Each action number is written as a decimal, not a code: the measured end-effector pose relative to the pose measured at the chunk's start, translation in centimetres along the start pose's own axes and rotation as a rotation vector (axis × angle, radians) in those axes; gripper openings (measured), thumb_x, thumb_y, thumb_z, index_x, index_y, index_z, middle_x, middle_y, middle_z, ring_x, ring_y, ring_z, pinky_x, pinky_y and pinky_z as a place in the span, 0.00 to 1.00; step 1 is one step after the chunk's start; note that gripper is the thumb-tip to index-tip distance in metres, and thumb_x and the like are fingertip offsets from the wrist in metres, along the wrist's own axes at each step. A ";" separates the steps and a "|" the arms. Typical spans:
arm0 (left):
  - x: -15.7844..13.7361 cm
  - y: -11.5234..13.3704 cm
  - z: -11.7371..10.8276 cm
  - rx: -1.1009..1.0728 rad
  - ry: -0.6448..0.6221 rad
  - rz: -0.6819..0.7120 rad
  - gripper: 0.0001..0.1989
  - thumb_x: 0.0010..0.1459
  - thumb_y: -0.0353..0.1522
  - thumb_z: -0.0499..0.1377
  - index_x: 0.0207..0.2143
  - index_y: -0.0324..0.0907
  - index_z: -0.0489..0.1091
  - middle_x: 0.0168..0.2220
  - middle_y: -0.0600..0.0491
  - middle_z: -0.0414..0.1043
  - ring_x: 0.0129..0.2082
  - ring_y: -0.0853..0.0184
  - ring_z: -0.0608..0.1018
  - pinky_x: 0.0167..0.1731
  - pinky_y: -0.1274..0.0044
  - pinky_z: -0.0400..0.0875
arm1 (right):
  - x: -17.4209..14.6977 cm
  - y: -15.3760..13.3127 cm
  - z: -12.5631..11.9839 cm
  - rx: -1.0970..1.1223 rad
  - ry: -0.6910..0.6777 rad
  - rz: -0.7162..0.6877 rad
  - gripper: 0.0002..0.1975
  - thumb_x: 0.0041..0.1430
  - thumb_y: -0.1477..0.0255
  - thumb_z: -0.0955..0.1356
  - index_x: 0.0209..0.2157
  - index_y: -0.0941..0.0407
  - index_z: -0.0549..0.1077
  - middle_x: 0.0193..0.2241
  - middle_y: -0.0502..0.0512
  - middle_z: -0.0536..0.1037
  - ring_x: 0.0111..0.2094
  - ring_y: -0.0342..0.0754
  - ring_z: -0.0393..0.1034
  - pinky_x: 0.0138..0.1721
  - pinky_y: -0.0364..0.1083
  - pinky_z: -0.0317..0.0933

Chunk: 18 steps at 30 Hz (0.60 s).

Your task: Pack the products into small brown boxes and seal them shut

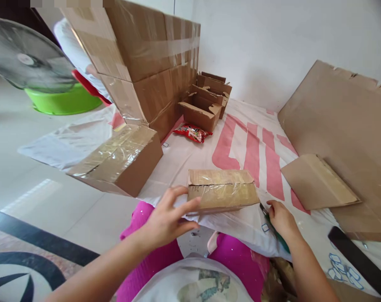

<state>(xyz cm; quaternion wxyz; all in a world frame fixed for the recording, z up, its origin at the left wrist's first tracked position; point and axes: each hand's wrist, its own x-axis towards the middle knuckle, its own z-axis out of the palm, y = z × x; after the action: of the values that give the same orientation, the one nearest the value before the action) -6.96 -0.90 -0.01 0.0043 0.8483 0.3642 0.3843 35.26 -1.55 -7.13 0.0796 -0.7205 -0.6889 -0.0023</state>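
A small taped cardboard box (223, 195) lies near the table's front edge, a dark seam running along its top. My left hand (174, 212) is at its left end, fingers spread and fingertips against the cardboard. My right hand (281, 218) rests low over the table, just right of the box, its fingers loosely bent. Beside its thumb lies a slim dark-green-handled tool (275, 230), partly covered by the hand; its exact kind is unclear. The hand appears to touch the tool without wrapping round it.
A larger taped box (118, 157) sits at the table's left edge. Stacked cartons (155, 50) rise behind it, next to open boxes (201, 111) and a red snack packet (193, 132). Cardboard sheets (338, 126) and a dark phone (358, 260) are right. A co-worker's sleeve (79, 50) shows behind the cartons.
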 end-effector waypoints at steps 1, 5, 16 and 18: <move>0.2 0.8 1.5 -0.010 0.048 -0.012 0.17 0.58 0.33 0.61 0.51 0.47 0.67 0.47 0.45 0.61 0.49 0.57 0.70 0.45 0.64 0.73 | 0.0 -0.1 -0.3 -0.005 -0.021 -0.014 0.13 0.60 0.73 0.61 0.40 0.58 0.75 0.37 0.60 0.77 0.35 0.50 0.74 0.37 0.47 0.63; 0.8 1.1 4.3 -0.122 0.112 -0.071 0.16 0.59 0.26 0.58 0.49 0.47 0.68 0.48 0.46 0.61 0.50 0.58 0.68 0.46 0.65 0.72 | -0.8 -0.5 -0.9 0.031 -0.125 -0.088 0.13 0.58 0.65 0.65 0.40 0.56 0.75 0.35 0.57 0.76 0.37 0.51 0.73 0.38 0.47 0.64; 0.7 0.2 4.4 -0.143 0.112 -0.069 0.15 0.59 0.26 0.58 0.48 0.45 0.70 0.49 0.45 0.63 0.48 0.58 0.68 0.45 0.66 0.70 | 3.1 -2.1 -7.3 0.048 0.297 -0.122 0.18 0.60 0.73 0.57 0.48 0.56 0.71 0.39 0.59 0.79 0.39 0.53 0.74 0.39 0.50 0.67; 0.8 0.2 4.4 -0.146 0.105 -0.071 0.15 0.59 0.26 0.58 0.49 0.45 0.70 0.49 0.45 0.63 0.47 0.59 0.68 0.45 0.67 0.70 | 4.5 -5.6 -10.7 0.066 0.348 -0.332 0.19 0.63 0.74 0.57 0.53 0.56 0.68 0.43 0.59 0.77 0.42 0.51 0.73 0.43 0.49 0.66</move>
<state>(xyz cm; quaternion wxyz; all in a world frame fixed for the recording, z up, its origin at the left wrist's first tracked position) -3.60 0.65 -2.57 0.0606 0.8109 0.3651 0.4533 31.04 1.85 4.52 0.2193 -0.5830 -0.7735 -0.1171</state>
